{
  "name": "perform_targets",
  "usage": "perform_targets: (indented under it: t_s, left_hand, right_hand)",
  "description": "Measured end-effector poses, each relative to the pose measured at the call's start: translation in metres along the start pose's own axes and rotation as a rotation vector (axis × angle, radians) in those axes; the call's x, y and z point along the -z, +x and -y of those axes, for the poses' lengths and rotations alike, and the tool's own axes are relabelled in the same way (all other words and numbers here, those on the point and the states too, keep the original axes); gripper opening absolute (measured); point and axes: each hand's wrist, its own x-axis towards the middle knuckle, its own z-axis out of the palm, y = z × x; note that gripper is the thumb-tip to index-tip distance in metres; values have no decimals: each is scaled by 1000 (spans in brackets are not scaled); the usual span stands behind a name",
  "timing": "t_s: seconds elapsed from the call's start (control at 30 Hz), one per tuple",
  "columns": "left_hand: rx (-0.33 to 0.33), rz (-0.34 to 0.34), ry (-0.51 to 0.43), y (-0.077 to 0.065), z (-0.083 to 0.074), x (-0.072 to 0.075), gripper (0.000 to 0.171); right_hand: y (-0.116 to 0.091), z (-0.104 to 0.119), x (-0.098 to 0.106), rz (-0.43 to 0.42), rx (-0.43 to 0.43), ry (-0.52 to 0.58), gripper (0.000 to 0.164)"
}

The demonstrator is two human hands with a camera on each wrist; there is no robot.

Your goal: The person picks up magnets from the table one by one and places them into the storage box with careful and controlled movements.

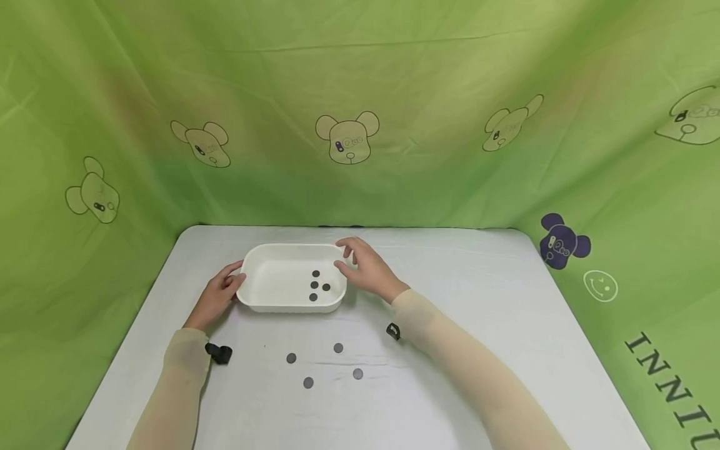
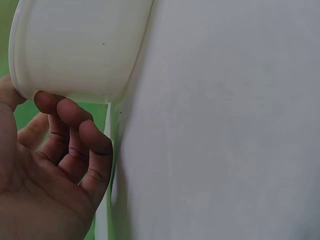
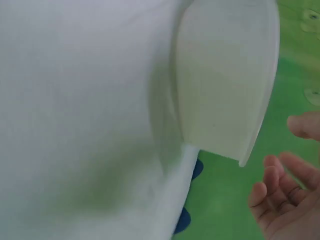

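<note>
Head view: a white tray [image 1: 275, 275] sits at three o'clock from the left hand [image 1: 218, 294] gripping it, nine from the released right hand [image 1: 371, 267]. Green curtain [image 1: 422, 125] backs the white table [image 1: 484, 312].

Right hand [image 3: 291, 199] near white tray [image 3: 225, 75]; green cloth [image 3: 225, 200] behind.

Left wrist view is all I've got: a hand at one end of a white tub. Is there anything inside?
Observer: Yes, four dark discs lie in the white tub, toward its right end.
Visitor: Are those all of them?
Observer: No, four more discs lie on the table, on the near side of the tub.
Visitor: And is the other hand holding the tub too?
Observer: It doesn't look so: in the right wrist view, a gap shows between the right hand and the tub.
</note>
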Motion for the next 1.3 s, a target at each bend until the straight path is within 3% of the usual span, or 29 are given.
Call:
perform_targets:
  t_s: [0.27,0.43,0.73,1.0,1.3]
  left_hand:
    - [-5,-1,-16,0,0,0,54]
    - [6,4,-19,1,0,-1,55]
    - [16,0,-13,2,1,-1,60]
    - [3,7,-7,4,3,-2,56]
    - [1,4,15,5,3,1,55]
  right_hand:
    - [-17,-9,-10,-20,-140,176,62]
    - [-26,-18,-15,6,-196,257,63]
    - [-34,-29,-24,78,-156,462,63]
    - [-37,-37,-30,102,-138,481,67]
    - [-35,-42,-30,182,-146,504,65]
